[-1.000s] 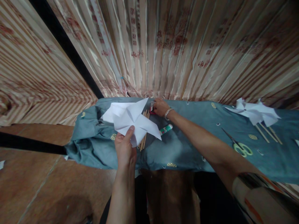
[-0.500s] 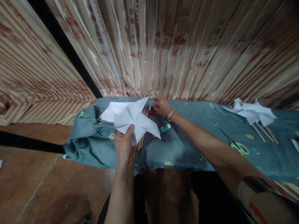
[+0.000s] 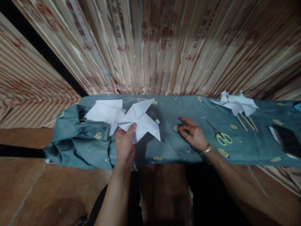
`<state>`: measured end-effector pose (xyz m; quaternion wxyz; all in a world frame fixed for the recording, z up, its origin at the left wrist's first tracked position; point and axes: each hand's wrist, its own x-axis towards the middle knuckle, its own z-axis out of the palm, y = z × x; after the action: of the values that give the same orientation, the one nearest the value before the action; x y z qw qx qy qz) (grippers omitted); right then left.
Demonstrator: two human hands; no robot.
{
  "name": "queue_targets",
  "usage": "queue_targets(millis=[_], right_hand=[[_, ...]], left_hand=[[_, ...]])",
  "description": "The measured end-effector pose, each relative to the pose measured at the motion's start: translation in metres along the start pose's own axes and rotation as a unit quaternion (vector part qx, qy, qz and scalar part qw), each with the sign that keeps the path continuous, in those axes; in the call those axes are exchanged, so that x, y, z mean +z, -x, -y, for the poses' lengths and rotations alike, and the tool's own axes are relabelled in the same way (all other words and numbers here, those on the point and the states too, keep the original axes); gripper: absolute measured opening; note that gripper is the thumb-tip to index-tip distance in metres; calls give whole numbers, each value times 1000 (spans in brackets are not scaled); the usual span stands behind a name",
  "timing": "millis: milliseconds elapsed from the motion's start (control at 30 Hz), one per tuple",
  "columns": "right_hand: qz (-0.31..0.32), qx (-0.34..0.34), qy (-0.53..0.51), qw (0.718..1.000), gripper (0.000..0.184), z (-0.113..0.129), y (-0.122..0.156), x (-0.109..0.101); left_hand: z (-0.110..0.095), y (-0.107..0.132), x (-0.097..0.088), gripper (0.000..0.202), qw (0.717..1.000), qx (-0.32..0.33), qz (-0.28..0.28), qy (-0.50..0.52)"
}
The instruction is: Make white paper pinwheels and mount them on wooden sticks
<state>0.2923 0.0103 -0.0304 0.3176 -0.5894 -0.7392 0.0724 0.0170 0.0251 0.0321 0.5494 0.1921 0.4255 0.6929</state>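
Note:
A white folded paper pinwheel (image 3: 144, 121) is pinched in my left hand (image 3: 125, 141), with the thumb on its front face. Its blades point outward and it is held above the cloth. My right hand (image 3: 194, 136) is over the cloth to the right, apart from the pinwheel. Its thumb and forefinger come together in a pinch; whatever they hold, if anything, is too small to make out. White paper sheets (image 3: 103, 110) lie left of the pinwheel. Just behind its right blade shows the end of a glue stick (image 3: 157, 121).
A grey-green patterned cloth (image 3: 164, 147) covers the narrow table. Scissors with light green handles (image 3: 223, 138) lie right of my right hand. Farther right are white pinwheels (image 3: 237, 103) with wooden sticks (image 3: 248, 121) and a dark flat object (image 3: 289, 139). A pleated curtain (image 3: 152, 47) hangs behind.
My right hand has left the small red box and moved right and nearer to me. The pinwheel stays in my left hand. The box and nearby sticks are now out of sight.

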Motion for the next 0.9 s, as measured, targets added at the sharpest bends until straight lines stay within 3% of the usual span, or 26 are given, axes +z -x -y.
queue_targets(millis=[300, 567, 700, 900], right_hand=[[38, -83, 88, 992, 29, -14, 21, -20], [-25, 33, 57, 998, 25, -8, 21, -38], [41, 32, 59, 997, 19, 3, 18, -33], [114, -8, 160, 981, 21, 10, 19, -27]], left_hand=[[32, 13, 27, 37, 997, -44, 61, -31], [47, 20, 44, 35, 994, -65, 74, -49], [54, 22, 48, 34, 993, -66, 72, -64], [63, 25, 51, 33, 992, -83, 69, -69]])
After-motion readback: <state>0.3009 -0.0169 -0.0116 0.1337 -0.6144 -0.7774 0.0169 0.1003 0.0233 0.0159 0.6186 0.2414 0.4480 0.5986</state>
